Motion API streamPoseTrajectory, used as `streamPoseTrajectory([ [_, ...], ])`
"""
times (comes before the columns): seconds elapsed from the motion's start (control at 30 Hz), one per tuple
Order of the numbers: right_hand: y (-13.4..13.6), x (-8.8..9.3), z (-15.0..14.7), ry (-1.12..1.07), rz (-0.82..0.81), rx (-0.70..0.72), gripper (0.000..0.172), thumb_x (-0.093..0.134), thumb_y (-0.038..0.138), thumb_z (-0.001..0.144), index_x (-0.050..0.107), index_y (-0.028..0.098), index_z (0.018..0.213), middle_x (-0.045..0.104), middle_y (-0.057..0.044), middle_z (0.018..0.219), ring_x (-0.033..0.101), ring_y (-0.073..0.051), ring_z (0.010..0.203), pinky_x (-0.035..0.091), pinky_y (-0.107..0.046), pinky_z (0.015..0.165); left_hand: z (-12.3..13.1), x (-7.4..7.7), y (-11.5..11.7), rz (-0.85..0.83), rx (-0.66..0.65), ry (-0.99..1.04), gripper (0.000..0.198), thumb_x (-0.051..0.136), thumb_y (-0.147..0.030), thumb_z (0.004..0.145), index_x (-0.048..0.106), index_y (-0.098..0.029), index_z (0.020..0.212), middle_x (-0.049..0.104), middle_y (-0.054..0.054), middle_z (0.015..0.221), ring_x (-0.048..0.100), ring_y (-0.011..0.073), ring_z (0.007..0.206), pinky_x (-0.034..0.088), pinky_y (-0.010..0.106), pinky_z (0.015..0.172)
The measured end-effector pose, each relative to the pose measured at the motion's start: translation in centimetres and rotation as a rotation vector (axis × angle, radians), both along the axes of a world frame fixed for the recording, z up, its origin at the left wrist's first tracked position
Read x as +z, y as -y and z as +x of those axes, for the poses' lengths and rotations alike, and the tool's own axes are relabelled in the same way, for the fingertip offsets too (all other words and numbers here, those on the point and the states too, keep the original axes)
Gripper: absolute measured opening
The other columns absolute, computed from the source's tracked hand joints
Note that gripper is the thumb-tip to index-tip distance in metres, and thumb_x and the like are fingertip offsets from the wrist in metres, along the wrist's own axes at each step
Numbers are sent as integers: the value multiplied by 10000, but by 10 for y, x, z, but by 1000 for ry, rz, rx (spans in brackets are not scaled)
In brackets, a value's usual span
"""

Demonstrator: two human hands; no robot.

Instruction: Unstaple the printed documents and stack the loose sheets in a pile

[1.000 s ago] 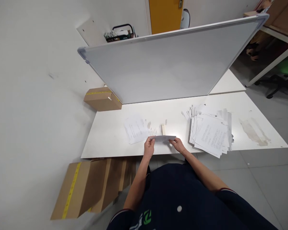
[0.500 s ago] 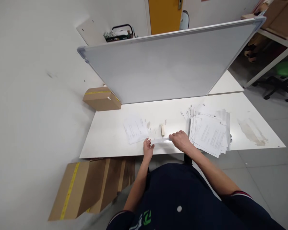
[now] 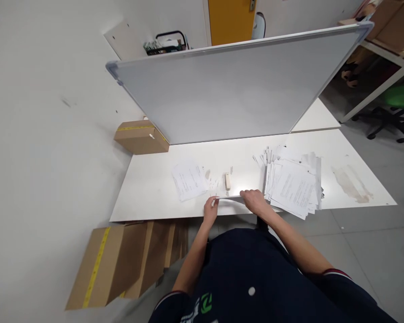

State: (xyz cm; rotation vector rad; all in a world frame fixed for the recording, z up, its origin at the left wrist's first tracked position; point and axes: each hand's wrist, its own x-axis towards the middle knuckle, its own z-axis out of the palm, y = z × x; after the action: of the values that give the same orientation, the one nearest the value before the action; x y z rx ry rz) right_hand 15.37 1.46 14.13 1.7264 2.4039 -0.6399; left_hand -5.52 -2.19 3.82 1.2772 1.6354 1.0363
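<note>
My left hand (image 3: 211, 211) pinches the left end of some paper (image 3: 230, 197) above the front part of the white table. At the other end, my right hand (image 3: 254, 201) grips the same paper with closed fingers. The paper is seen nearly edge-on, so how many sheets there are I cannot tell. Just beyond it lies a small cream block (image 3: 227, 181), perhaps a stapler. Printed sheets (image 3: 189, 180) rest flat to the left, past my left hand. A large, uneven pile of printed papers (image 3: 293, 186) sits right of my right hand.
A whiteboard (image 3: 215, 94) stands upright along the back of the white table (image 3: 155, 193). One cardboard box (image 3: 143, 138) is at the table's back left corner. More cardboard boxes (image 3: 116, 264) stand on the floor at the left. Brownish marks (image 3: 352, 184) stain the table's right side.
My left hand's fingers have closed from a looser, spread pose into a pinch on the paper's end. The paper has turned more edge-on. My right hand keeps its grip.
</note>
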Motion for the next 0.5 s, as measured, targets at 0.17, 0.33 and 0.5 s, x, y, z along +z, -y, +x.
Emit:
streamPoseTrajectory([
  [0.17, -8, -21, 36, -186, -141, -208, 187, 426, 192, 788, 587, 172, 881, 643, -89, 850, 580, -203, 797, 369, -261, 635, 10, 11, -4, -61, -18, 23, 253, 494, -386, 768, 630, -184, 835, 646, 39, 807, 577, 170, 797, 438, 313, 778],
  [0.33, -4, -55, 66, -372, -383, -410, 169, 512, 179, 688, 627, 134, 802, 669, -69, 774, 606, -164, 665, 413, -218, 551, 20, 5, -4, -144, -21, 14, 219, 547, -320, 731, 641, -186, 876, 662, 62, 844, 592, 181, 786, 445, 335, 769],
  [0.5, 12, -85, 71, -462, -493, -592, 157, 552, 185, 642, 640, 113, 751, 673, -95, 712, 607, -173, 595, 432, -235, 503, 25, -2, -4, -208, -1, -33, 227, 553, -273, 723, 637, -186, 916, 655, 83, 913, 588, 208, 863, 423, 382, 832],
])
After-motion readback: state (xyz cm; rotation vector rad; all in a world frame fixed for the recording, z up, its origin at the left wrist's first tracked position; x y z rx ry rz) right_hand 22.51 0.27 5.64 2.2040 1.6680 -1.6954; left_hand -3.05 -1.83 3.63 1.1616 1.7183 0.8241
